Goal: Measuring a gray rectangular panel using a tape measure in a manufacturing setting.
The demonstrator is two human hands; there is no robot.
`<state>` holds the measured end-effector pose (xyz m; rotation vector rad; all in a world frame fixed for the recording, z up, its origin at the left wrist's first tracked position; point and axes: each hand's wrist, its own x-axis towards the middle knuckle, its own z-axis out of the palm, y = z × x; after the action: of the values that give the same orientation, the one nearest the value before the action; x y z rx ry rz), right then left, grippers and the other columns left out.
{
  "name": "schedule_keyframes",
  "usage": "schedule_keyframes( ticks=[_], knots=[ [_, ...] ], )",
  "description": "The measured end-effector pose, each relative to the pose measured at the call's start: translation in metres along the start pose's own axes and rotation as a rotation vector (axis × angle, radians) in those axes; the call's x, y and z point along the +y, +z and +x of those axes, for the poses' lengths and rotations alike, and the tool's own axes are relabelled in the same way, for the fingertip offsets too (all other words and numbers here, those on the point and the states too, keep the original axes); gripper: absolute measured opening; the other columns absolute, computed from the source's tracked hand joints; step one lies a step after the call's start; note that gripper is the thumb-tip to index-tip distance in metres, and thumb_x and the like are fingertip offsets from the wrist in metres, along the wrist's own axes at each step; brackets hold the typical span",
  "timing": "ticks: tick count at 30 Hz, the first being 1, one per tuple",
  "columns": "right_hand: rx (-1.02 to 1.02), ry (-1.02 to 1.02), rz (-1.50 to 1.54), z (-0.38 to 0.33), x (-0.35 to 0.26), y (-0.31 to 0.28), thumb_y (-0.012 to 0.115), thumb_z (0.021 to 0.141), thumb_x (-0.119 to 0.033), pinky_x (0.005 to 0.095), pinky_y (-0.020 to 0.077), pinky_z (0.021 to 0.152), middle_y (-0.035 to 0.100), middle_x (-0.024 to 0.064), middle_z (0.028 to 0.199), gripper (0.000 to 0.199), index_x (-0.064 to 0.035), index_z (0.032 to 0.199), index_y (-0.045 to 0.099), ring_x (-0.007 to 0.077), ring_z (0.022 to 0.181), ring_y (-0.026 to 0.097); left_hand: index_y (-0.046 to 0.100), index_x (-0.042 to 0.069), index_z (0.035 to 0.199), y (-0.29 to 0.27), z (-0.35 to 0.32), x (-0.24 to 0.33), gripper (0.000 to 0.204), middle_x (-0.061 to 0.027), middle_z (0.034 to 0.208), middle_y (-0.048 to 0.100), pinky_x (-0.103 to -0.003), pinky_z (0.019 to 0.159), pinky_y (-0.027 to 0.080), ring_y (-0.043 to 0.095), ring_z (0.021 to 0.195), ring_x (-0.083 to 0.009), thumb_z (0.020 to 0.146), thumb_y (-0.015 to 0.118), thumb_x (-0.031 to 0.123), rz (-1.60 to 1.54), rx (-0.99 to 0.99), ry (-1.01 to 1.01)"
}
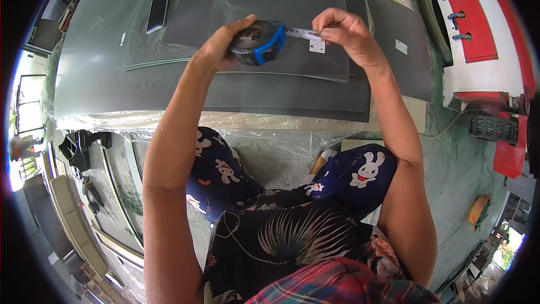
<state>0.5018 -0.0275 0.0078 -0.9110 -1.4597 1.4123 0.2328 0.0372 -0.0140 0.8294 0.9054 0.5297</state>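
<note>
The left hand (218,44) is gripping the tape measure (245,52) above the dark sheets (264,94); the right hand (351,32) is pinching its short blade (300,33), seemingly near the tip, though blur is obscuring this. The blade is running rightward between both hands.

Tape meas. (244,52): matt plast.; sheets (253,93): smooth, semi-gloss; wrap (304,142): glossy plast.

Your black and blue tape measure (247,48)
You hold it up in the air, its pale strip (301,34) partly out.
</note>
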Motion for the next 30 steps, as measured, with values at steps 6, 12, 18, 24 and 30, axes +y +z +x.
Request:
schedule_keyframes(
  ticks=[6,12,18,24,30],
  knots=[
    [0.147,0.001,0.071,-0.023,-0.008,-0.044,0.068,0.077,-0.019,0.0213,0.0436,0.070,0.058,0.0027,0.089,0.017,-0.0065,0.086,0.061,0.0080,0.076,0.053,0.059,0.005,0.095,-0.011,-0.009,0.013,0.033,-0.0056,0.077,0.064,-0.024,0.050,0.054,0.063,0.058,-0.0112,0.090,0.054,0.037,-0.008,0.073,-0.024],
    [0.228,0.025,0.222,-0.025,0.001,-0.062,0.066,0.079,-0.017,0.0230,0.0458,0.070,0.058,0.0039,0.087,0.019,-0.0045,0.092,0.060,0.0088,0.075,0.053,0.058,0.006,0.092,-0.016,-0.004,0.012,0.034,-0.0054,0.074,0.062,-0.023,0.042,0.047,0.059,0.053,-0.0110,0.088,0.057,0.039,0.038,0.028,-0.078],
    [0.421,-0.128,0.506,-0.056,0.016,-0.127,0.064,0.082,-0.011,0.0240,0.0436,0.064,0.056,0.0027,0.082,0.016,-0.0036,0.096,0.060,0.0117,0.074,0.053,0.055,0.012,0.092,-0.053,-0.009,0.024,0.028,-0.0027,0.072,0.059,-0.027,0.046,0.040,0.054,0.055,-0.0134,0.084,0.063,0.037,-0.173,0.268,-0.092],
    [0.604,-0.022,0.455,-0.064,0.032,-0.139,0.067,0.083,-0.014,0.0215,0.0414,0.060,0.056,-0.0001,0.082,0.015,-0.0061,0.095,0.063,0.0094,0.073,0.053,0.055,0.012,0.092,-0.094,-0.021,0.028,0.023,-0.0037,0.076,0.059,-0.031,0.047,0.037,0.056,0.061,-0.0158,0.080,0.064,0.028,-0.292,0.302,0.039],
    [0.490,0.151,0.201,-0.009,0.040,-0.122,0.066,0.085,-0.021,0.0187,0.0406,0.059,0.056,-0.0048,0.081,0.016,-0.0094,0.095,0.063,0.0033,0.072,0.052,0.054,0.004,0.096,-0.099,-0.001,0.035,0.023,-0.0141,0.085,0.058,-0.030,0.047,0.036,0.049,0.059,-0.0211,0.084,0.054,0.024,-0.477,0.171,0.099]
  ],
)
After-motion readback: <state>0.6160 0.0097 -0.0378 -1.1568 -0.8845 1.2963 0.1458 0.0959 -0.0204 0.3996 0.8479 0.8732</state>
